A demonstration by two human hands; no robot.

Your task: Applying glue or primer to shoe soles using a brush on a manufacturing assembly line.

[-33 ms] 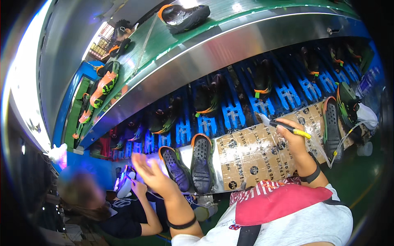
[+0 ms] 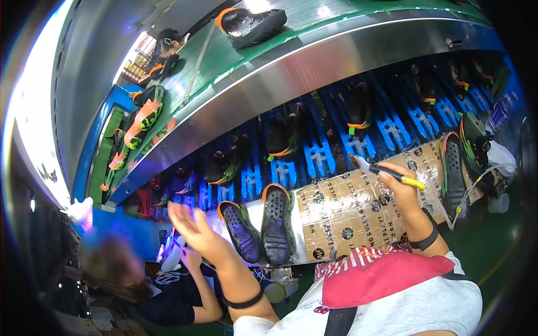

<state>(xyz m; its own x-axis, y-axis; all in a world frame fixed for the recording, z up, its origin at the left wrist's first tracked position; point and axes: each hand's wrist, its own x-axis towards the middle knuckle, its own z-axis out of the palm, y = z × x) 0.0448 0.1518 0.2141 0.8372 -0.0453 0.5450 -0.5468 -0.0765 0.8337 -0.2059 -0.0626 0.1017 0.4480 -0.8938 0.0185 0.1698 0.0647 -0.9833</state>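
Observation:
My left hand (image 2: 193,229) is open with fingers spread, blurred, just left of two dark shoes lying sole up, one with a green rim (image 2: 238,231) and one with an orange rim (image 2: 276,223). It touches neither shoe. My right hand (image 2: 402,190) grips a slim brush-like tool with a yellow end (image 2: 392,175), tip pointing left over the cardboard-covered bench top (image 2: 347,215). A thin clear tube (image 2: 448,207) trails from near that hand. Another dark shoe with an orange rim (image 2: 453,171) lies sole up to the right.
Blue racks (image 2: 319,154) behind the bench hold several dark shoes. Above them a green conveyor belt (image 2: 224,61) carries a black shoe (image 2: 249,22) and bright orange-green ones (image 2: 143,115). Another person (image 2: 168,291) sits low at my left. A green-black shoe (image 2: 476,143) stands far right.

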